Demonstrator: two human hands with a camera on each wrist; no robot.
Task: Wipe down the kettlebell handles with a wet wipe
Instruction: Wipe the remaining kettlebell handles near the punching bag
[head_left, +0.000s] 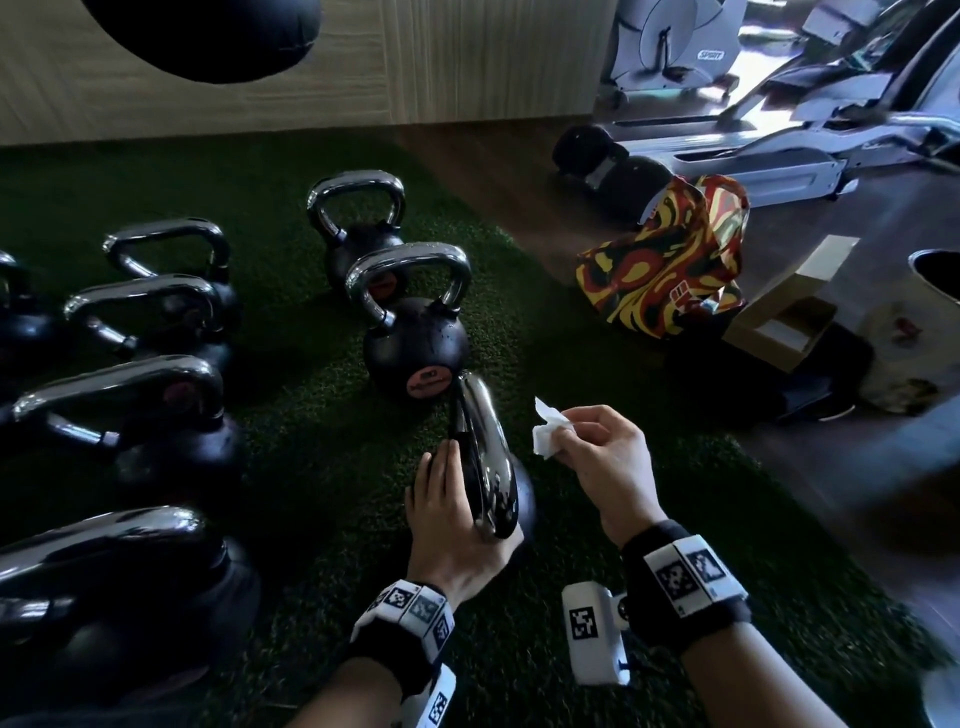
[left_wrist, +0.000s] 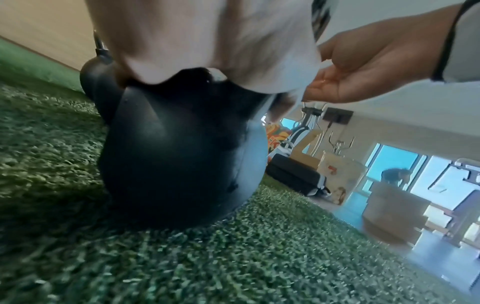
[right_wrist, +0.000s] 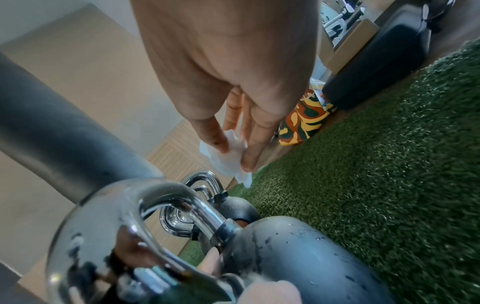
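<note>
The nearest kettlebell stands on green turf with its chrome handle (head_left: 485, 452) pointing away from me; water drops dot its black body (left_wrist: 182, 160). My left hand (head_left: 452, 499) grips that handle near its base, fingers along the left side and thumb under it. Just right of the handle, my right hand (head_left: 576, 441) hovers in the air and pinches a crumpled white wet wipe (head_left: 548, 434) between thumb and fingertips. In the right wrist view the wipe (right_wrist: 228, 158) hangs above and beyond the handle (right_wrist: 155, 197), not touching it.
Two more kettlebells (head_left: 415, 332) (head_left: 358, 228) stand in line beyond the near one. A row of several kettlebells (head_left: 156, 405) fills the left. A patterned bag (head_left: 670, 270), cardboard box (head_left: 784, 322) and white bucket (head_left: 930, 312) lie off the turf at right.
</note>
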